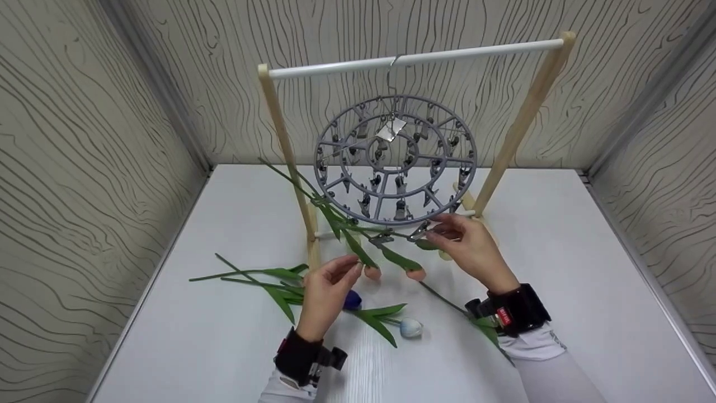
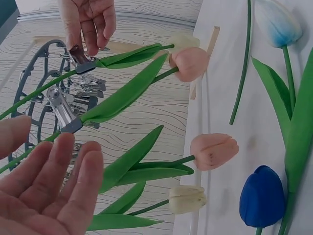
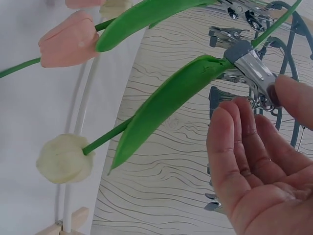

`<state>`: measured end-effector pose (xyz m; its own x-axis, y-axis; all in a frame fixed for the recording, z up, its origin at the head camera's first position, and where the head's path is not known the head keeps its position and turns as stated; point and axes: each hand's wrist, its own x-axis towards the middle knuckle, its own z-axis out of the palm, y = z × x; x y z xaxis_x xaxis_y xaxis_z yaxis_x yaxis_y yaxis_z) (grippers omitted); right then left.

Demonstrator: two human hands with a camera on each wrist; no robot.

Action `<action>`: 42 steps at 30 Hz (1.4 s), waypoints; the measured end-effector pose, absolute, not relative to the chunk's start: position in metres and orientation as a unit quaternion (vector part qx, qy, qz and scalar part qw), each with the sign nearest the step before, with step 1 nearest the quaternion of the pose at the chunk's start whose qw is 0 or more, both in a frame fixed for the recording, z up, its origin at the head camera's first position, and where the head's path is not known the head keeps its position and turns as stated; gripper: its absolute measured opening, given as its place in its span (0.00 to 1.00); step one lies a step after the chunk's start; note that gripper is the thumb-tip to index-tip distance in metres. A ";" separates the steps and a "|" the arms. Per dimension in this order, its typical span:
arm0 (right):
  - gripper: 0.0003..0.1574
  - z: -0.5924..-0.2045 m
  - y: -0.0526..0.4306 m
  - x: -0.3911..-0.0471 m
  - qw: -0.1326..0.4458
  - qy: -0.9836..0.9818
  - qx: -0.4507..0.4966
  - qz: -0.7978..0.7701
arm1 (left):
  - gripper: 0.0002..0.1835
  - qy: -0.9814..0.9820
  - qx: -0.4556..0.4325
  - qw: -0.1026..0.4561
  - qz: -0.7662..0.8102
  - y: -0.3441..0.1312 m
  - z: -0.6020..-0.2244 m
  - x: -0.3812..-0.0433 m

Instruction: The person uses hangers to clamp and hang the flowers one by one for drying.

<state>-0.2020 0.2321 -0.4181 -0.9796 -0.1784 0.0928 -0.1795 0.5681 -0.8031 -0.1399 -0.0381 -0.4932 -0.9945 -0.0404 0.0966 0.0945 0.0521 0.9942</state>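
My right hand (image 1: 470, 246) pinches the handle end of a metal clip (image 3: 254, 71) at the near rim of the round grey clip hanger (image 1: 396, 159). That clip grips the green stem of a cream tulip (image 3: 66, 159). My left hand (image 2: 49, 191) has its fingers spread just under a second clip (image 2: 63, 110), which bites the stem of a pink tulip (image 2: 188, 63); whether they touch the stem I cannot tell. Another pink tulip (image 2: 214, 151) and a cream tulip (image 2: 188, 199) show lower in the left wrist view.
The hanger hooks over the white bar (image 1: 475, 53) of a wooden-legged stand (image 1: 520, 123). On the white table (image 1: 168, 347) lie a blue tulip (image 2: 262, 196), a white-and-blue tulip (image 1: 411, 328) and more green stems (image 1: 235, 275). Another stem (image 1: 442, 296) runs beneath my right wrist.
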 end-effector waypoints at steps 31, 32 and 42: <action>0.08 -0.524 0.290 -0.136 -0.018 -0.984 0.082 0.156 | 0.15 -0.910 -0.052 0.067 -0.406 -0.091 -0.536 -0.114; 0.08 -0.526 0.290 -0.135 -0.017 -0.985 0.083 0.152 | 0.16 -0.911 -0.052 0.061 -0.405 -0.091 -0.537 -0.113; 0.08 -0.537 0.292 -0.129 -0.026 -0.989 0.081 0.122 | 0.15 -0.903 -0.067 0.020 -0.423 -0.071 -0.547 -0.100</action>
